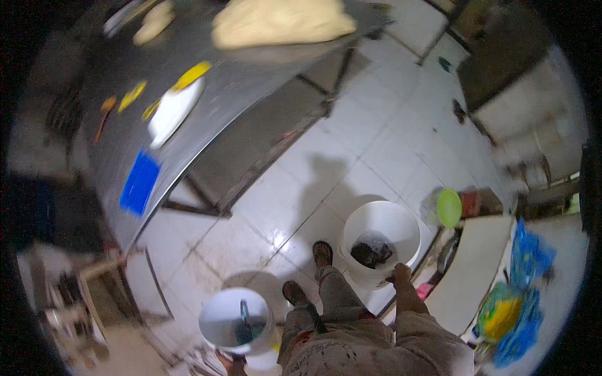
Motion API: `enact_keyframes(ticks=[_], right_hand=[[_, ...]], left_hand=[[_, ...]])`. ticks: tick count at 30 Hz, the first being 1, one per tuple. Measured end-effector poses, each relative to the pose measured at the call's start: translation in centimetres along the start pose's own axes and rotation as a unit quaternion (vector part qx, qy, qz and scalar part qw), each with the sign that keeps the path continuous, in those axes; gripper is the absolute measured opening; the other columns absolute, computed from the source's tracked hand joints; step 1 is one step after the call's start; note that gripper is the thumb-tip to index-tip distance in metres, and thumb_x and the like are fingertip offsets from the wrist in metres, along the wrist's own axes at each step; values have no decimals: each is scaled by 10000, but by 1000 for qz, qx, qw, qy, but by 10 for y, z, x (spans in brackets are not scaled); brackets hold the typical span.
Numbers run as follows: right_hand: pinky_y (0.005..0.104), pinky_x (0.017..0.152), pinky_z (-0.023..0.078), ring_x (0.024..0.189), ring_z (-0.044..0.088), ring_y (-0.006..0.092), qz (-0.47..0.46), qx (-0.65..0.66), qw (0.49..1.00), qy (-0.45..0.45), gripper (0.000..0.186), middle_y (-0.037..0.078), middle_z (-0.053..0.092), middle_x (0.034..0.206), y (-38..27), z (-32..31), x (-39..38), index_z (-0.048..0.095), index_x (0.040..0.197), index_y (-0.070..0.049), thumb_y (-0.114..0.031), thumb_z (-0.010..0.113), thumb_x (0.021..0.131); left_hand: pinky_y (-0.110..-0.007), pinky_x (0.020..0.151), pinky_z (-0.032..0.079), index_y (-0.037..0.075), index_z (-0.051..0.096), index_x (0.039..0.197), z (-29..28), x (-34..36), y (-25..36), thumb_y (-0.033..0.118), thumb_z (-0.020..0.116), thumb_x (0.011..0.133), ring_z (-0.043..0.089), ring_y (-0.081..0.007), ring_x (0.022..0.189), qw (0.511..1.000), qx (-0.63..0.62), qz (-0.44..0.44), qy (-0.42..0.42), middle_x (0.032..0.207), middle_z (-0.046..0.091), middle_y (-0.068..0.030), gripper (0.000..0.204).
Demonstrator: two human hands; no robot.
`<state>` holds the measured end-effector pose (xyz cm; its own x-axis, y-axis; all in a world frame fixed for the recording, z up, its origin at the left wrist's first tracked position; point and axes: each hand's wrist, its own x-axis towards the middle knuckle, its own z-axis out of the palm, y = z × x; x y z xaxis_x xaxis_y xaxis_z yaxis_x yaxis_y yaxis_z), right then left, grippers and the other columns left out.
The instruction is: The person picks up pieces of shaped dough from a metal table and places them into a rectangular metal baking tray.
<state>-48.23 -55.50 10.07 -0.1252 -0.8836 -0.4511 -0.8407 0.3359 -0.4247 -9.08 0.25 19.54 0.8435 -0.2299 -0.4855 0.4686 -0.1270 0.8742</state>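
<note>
My right hand (400, 274) is closed on the near right side of a large white bucket (407, 219), at its rim or handle. Inside that bucket lies something dark in what looks like a clear plastic bag (371, 249). Lower left, a second white bucket (207, 319) contains a bluish thing with a pale upright handle (243, 310). Fingers of my left hand (232, 361) close around this bucket's near edge, partly cut off by the picture's lower border. I cannot tell whether either bucket touches the floor.
A metal table (207, 119) at upper left bears a big dough mass (282, 24), a white sheet-like thing (175, 113), a blue flat piece (140, 183) and a wooden spoon (104, 116). To the right are a green bowl (449, 208), a pale board (473, 269) and blue plastic bags (530, 257).
</note>
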Motion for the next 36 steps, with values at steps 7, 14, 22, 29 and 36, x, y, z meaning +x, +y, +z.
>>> enact_keyframes(ticks=[7,14,22,29,36], right_hand=[[391,541,492,681,636,265,-14,-347,938,15,288,93,644,762,68,-111,32,642,850,-79,-333,604,719],[370,594,494,724,641,262,59,-316,946,29,430,92,654,823,153,-150,109,610,985,-86,-362,672,660],[369,620,514,735,635,298,52,-106,992,43,445,118,641,811,67,-251,220,593,900,-78,-312,756,559],[391,602,534,710,628,328,132,293,938,127,454,153,617,808,74,-284,391,560,858,-29,-245,782,525],[441,463,536,576,614,311,144,551,781,254,244,185,597,787,52,-388,526,552,826,65,-128,627,697]], left_hand=[[-401,445,444,172,392,1247,222,103,72,607,496,725,555,-260,730,964,-136,-224,40,1214,450,-60,687],[-408,458,444,171,390,1249,467,144,125,617,489,721,548,-260,747,968,-57,-235,-70,1206,453,-62,698],[-416,473,444,171,389,1251,718,162,152,628,480,716,541,-260,765,956,21,-238,-169,1196,455,-65,710],[-422,486,444,171,387,1253,959,186,144,638,473,711,534,-260,782,936,72,-241,-245,1189,458,-68,720],[-429,499,444,170,386,1255,1220,186,148,648,466,707,528,-260,798,891,135,-233,-364,1181,460,-71,731]])
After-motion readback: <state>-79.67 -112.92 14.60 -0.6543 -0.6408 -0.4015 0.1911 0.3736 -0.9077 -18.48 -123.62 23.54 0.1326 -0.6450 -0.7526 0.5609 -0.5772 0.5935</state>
